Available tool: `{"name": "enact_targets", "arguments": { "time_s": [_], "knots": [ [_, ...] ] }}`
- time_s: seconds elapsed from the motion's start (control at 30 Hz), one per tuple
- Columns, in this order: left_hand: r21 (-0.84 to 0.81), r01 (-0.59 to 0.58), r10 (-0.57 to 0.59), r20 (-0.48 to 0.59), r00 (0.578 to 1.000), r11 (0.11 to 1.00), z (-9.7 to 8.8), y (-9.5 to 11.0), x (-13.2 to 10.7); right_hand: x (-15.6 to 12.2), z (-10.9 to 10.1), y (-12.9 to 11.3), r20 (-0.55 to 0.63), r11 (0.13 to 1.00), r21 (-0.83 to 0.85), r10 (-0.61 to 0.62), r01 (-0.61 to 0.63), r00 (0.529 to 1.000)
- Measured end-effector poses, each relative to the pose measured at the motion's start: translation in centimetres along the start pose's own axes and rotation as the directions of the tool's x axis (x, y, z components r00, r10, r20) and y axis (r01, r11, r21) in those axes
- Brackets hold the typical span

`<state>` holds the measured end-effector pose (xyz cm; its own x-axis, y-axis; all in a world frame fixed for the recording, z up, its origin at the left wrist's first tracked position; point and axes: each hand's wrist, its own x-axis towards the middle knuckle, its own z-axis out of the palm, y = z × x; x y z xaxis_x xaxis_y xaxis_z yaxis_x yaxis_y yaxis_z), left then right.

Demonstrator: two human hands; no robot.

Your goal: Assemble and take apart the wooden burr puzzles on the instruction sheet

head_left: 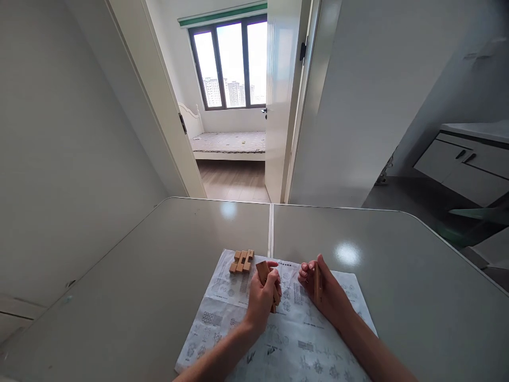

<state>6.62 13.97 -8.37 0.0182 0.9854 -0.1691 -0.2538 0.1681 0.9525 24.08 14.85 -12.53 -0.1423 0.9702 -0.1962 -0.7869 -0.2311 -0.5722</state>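
A wooden piece [263, 271] is gripped in the left hand [262, 300], its lower end hidden by fingers. A wooden stick [317, 283] is pinched in the right hand [324, 292], partly covered.

Grey glossy table [151, 276] with a centre seam; two light reflections on its top. Plain white walls [59, 132] left and right. Open white door [280, 95] gives onto a bedroom with a brown wood-plank floor [234, 180], a white bed with patterned mattress [228, 142] and a dark-framed three-pane window [233, 63]. Bright daylight, tower blocks outside. White cabinet with dark handles [465, 164] far right.
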Motion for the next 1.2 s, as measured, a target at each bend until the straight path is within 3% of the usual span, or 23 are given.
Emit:
{"name": "enact_targets", "arguments": {
  "time_s": [0.43,0.83,1.07,1.2],
  "knots": [
    [0.084,0.000,-0.004,0.058,0.998,0.996,-0.12,-0.18,-0.06,-0.07,0.14,-0.05,-0.008,1.000,0.026,0.016,-0.016,1.000],
    [-0.008,0.036,-0.035,0.158,0.987,0.999,-0.27,-0.22,0.06,-0.23,0.38,-0.07,-0.014,0.999,0.039,0.018,-0.018,1.000],
    [0.085,0.001,-0.017,0.195,0.981,0.996,-0.24,-0.28,0.12,-0.15,0.11,0.10,-0.010,0.999,0.043,0.020,-0.019,1.000],
    [0.054,0.000,-0.011,0.205,0.979,0.999,-0.14,-0.27,0.17,-0.12,0.19,0.18,0.001,0.998,0.058,0.030,-0.030,1.000]
  ]
}}
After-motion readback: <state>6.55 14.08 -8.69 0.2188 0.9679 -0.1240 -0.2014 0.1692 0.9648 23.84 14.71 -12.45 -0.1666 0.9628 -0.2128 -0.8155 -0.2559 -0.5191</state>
